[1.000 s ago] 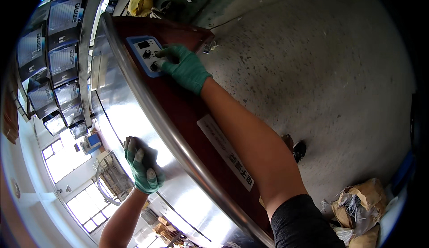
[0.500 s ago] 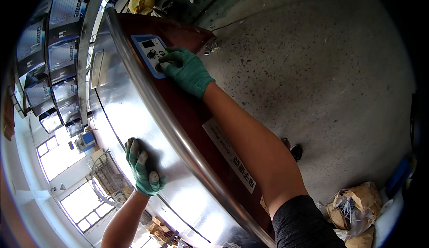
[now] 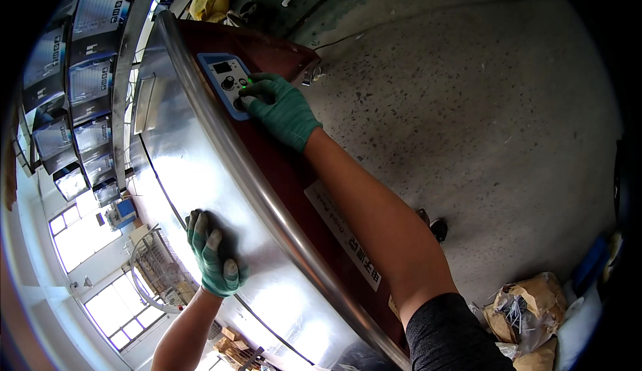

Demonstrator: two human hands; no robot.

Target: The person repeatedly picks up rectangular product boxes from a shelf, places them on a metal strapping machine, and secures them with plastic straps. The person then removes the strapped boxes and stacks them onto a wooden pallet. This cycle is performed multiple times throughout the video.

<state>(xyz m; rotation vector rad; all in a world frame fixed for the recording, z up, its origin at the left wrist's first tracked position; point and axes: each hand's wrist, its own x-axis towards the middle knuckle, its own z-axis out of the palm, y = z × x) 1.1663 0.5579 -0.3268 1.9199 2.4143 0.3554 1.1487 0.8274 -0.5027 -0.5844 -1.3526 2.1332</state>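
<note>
My right hand (image 3: 284, 109), in a green glove, reaches over to a blue-edged control panel (image 3: 215, 80) on the dark red side of a large steel-topped machine. Its thumb and fingers close on a dark knob (image 3: 239, 103) at the panel's lower end; the fingers partly hide it. A second black knob (image 3: 228, 83) and a small dark display (image 3: 222, 67) are uncovered, and green light glows by the fingertips. My left hand (image 3: 215, 257), also green-gloved, rests on the shiny steel surface (image 3: 194, 170) with fingers stretched out and nothing held.
A rounded steel rim (image 3: 257, 200) runs along the machine's edge. Several printed boxes (image 3: 90, 80) stand on racks at the left. Torn brown paper sacks (image 3: 535, 311) lie on the floor at lower right, and a yellow bag (image 3: 209, 0) sits beyond the machine's far end.
More green light shows beside my right fingertips at the panel. Both hands keep their places on the machine, while the whole view has shifted slightly.
</note>
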